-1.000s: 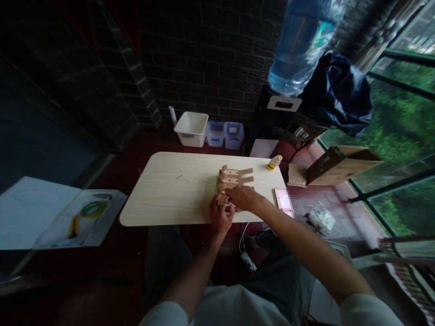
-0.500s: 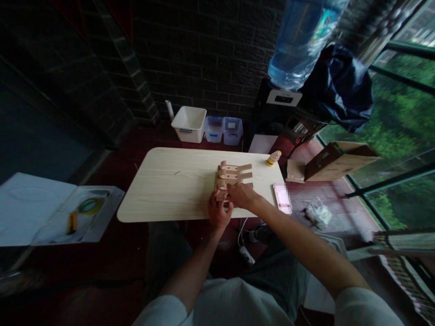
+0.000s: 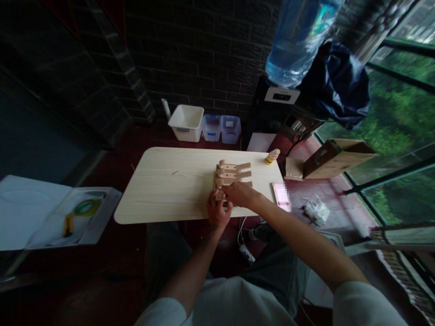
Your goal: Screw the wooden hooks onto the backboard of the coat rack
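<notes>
A light brown wooden assembly (image 3: 234,174) rests on the pale wood-grain table (image 3: 163,194). Several parallel rows of slats with rounded left ends and dark holes make it up, and the slats' right ends angle upward. At its near left corner, my left hand (image 3: 218,213) grips the wood between thumb and fingers. My right hand (image 3: 240,194) comes in from the right and covers the nearest rows, its fingers closed and pointing down toward my left fingertips. Whatever those right fingers pinch is hidden under the hand. A small thin dark stick (image 3: 175,172) lies on the table to the left.
On the table's right side are a yellow-capped clear bottle (image 3: 272,156) and a pink-white flat item (image 3: 282,196). An open white box (image 3: 84,222) is at left. Behind stand a white bin (image 3: 186,123), clear tubs (image 3: 220,129), a water dispenser (image 3: 282,96) and a cardboard box (image 3: 335,158).
The view has shifted slightly. Both hands stay at the wooden assembly's near end, and my right hand's fingers have moved only a little; the assembly keeps its place on the table.
</notes>
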`<state>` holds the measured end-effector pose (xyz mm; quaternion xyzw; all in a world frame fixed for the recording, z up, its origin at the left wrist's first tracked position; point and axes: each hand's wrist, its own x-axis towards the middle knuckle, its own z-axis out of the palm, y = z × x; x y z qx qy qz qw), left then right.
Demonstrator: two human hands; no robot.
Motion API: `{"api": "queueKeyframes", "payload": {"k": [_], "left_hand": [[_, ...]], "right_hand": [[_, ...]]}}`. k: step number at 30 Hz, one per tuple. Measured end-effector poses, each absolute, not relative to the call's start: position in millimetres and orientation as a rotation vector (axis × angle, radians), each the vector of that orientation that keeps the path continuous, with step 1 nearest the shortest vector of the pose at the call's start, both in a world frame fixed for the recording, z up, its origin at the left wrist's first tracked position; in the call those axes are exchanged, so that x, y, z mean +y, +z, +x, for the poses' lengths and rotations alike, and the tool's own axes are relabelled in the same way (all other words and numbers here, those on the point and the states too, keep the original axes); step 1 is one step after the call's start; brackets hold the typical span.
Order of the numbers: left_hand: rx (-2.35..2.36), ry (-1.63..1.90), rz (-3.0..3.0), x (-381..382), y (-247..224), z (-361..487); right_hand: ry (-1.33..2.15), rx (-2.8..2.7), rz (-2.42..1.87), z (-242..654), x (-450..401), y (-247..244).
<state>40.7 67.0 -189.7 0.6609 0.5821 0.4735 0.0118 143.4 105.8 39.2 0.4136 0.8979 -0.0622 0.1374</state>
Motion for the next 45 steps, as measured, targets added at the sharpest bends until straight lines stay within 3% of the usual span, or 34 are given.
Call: {"api": "queueKeyframes", "payload": {"k": [9,17,27,45], "left_hand": [[1.800,1.479,2.038,68,-187,41],[1.792,1.497,2.041,67,-184,42],[1.801,1.491,2.051,68,-189,41],[1.807,1.503,2.038,67,-183,41]], "right_hand": [[-0.218,2.520,1.331,144,108,29],[-0.283,2.556,1.242,150,107,52],[-0.111,2.575,1.217,139,108,35],[-0.096,2.549,1.216,147,101,47]]}}
